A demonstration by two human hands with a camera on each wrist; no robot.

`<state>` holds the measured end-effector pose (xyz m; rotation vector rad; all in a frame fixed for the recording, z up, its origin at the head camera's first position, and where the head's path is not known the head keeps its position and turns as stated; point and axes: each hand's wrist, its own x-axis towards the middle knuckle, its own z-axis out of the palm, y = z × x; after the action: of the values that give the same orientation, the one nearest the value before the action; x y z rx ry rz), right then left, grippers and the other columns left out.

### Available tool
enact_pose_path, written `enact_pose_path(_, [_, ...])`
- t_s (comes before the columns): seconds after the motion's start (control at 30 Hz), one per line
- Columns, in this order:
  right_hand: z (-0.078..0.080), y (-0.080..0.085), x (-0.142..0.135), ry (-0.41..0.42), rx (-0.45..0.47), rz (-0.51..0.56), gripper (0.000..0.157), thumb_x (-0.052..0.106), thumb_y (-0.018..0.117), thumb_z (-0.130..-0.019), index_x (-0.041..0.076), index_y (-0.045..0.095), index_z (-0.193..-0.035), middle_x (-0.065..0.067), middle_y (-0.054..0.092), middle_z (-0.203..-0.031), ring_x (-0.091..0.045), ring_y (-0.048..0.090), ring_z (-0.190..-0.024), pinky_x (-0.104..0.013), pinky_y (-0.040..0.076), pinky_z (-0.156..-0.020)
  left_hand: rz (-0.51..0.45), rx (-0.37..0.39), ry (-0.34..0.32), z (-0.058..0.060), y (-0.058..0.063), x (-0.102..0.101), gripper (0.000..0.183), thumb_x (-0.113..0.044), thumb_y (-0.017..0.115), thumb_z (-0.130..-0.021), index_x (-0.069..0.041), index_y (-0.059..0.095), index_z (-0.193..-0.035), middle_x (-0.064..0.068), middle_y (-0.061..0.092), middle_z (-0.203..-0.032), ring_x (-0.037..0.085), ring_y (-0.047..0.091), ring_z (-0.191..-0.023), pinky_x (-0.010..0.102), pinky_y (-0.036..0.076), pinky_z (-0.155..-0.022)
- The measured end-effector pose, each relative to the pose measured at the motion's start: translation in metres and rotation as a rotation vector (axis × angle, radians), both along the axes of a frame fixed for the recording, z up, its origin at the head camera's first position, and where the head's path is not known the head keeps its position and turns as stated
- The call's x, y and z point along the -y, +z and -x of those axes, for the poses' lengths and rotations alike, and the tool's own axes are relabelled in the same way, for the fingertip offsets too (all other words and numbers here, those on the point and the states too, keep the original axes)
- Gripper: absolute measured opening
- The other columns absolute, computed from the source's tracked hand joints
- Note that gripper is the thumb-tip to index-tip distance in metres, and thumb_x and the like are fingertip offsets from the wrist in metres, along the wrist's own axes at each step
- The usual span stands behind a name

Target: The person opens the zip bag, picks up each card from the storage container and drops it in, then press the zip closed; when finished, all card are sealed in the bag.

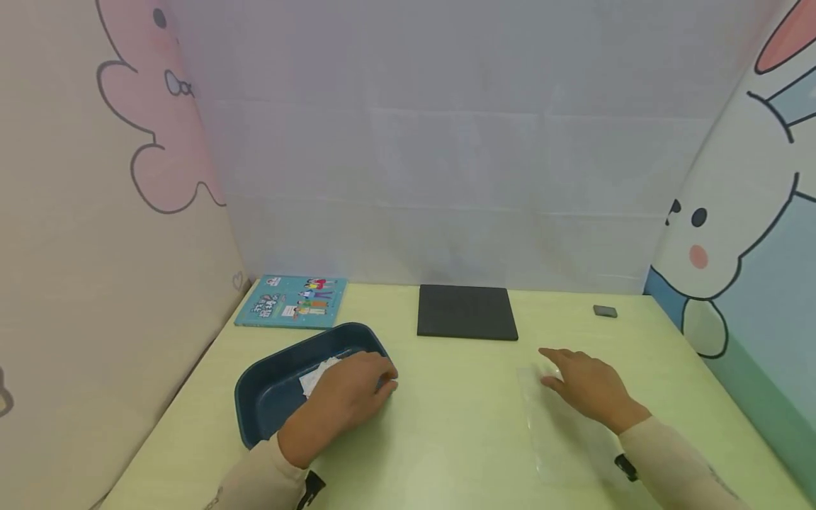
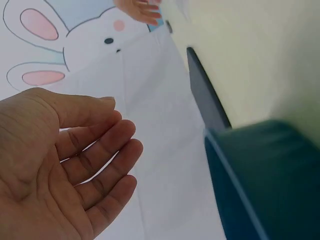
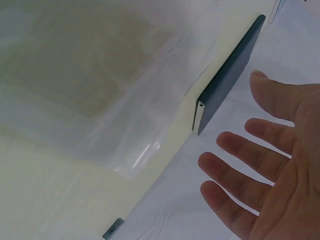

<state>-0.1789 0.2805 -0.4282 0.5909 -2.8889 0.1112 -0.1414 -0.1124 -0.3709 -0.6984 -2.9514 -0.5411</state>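
Observation:
Over the right side of a dark blue tray (image 1: pixel 255 386) I hold my left hand (image 1: pixel 353 393), fingers loosely bent; the left wrist view shows nothing in its palm. White papers or packets (image 1: pixel 312 379) lie in the tray, partly hidden behind that hand. On the right, my right hand (image 1: pixel 589 386) hovers above a clear plastic sheet or bag (image 1: pixel 538 425) lying flat on the table. Its fingers are spread and relaxed, and the right wrist view shows them bare, apart from the plastic (image 3: pixel 145 135).
A blue illustrated book (image 1: pixel 290 302) lies at the back left of the pale yellow table (image 1: pixel 459 425). Near the back middle is a flat black rectangular item (image 1: pixel 467 313). A small grey block (image 1: pixel 605 311) sits at the back right. Cloth walls enclose three sides.

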Motion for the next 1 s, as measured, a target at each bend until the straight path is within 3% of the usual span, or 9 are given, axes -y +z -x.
enact_pose_path(0.23, [0.013,-0.015,-0.009,-0.054,0.189,-0.015,0.035,0.023,0.077,-0.089,0.005,0.069,-0.119,-0.017,0.07,-0.114,-0.037,0.068,-0.101,-0.053,0.055,-0.075,-0.032,0.057,-0.072,-0.004,-0.017,-0.018,0.006,-0.02,0.069,-0.094,-0.021,0.072,-0.088,-0.014,0.062,-0.082,0.006,0.056,-0.078,0.029,0.049,-0.065])
enact_pose_path(0.43, [0.026,-0.023,-0.014,-0.102,0.313,0.048,0.036,0.02,0.079,-0.087,0.004,0.071,-0.118,-0.013,0.071,-0.11,-0.036,0.067,-0.102,-0.053,0.054,-0.076,-0.063,0.107,-0.07,-0.004,-0.03,-0.024,0.007,-0.022,0.069,-0.092,-0.022,0.071,-0.086,-0.016,0.057,-0.076,0.002,0.051,-0.068,0.027,0.045,-0.061])
enact_pose_path(0.77, [0.034,-0.024,-0.015,-0.089,0.303,0.076,0.013,0.012,0.079,-0.085,0.01,0.075,-0.097,-0.008,0.071,-0.101,-0.032,0.068,-0.093,-0.049,0.054,-0.075,-0.062,0.115,-0.074,0.003,-0.044,-0.034,0.009,-0.023,0.068,-0.092,-0.023,0.07,-0.083,-0.017,0.056,-0.072,0.001,0.05,-0.065,0.026,0.043,-0.058])
enact_pose_path(1.0, [0.039,-0.029,-0.015,-0.059,0.285,0.095,0.016,0.014,0.083,-0.081,0.015,0.069,-0.086,0.002,0.068,-0.089,-0.018,0.06,-0.075,-0.043,0.05,-0.067,-0.031,0.15,-0.052,0.006,-0.051,-0.038,0.007,-0.024,0.068,-0.092,-0.021,0.072,-0.087,-0.015,0.058,-0.075,0.002,0.051,-0.068,0.027,0.044,-0.06])
